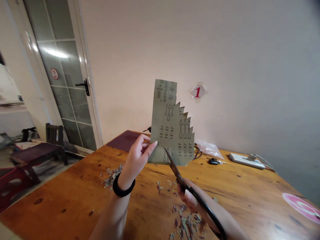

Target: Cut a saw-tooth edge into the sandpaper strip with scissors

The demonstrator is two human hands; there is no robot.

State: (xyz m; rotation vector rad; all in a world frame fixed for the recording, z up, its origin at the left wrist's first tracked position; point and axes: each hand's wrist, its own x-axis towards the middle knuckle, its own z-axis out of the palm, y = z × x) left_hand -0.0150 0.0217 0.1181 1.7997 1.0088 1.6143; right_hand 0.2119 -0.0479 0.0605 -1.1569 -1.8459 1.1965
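Upright above the table stands a sheet of sandpaper (160,113), its greenish printed back toward me and its right edge cut into jagged teeth. My left hand (137,155) pinches its lower left edge between thumb and fingers. In my right hand (191,196) is a pair of black-handled scissors (178,175), pointing up and left. Their blades appear nearly closed and overlap the sheet's lower part in view; whether they touch it I cannot tell. Below the scissors lie many small sandpaper scraps (188,223).
Grey shreds (113,175) lie left on the wooden table (82,200). A dark red sheet (123,140) rests at the far left edge. Along the back are a clear plastic bag (211,150), keys (215,161) and a power strip (246,160). A pink round fan (300,206) lies right.
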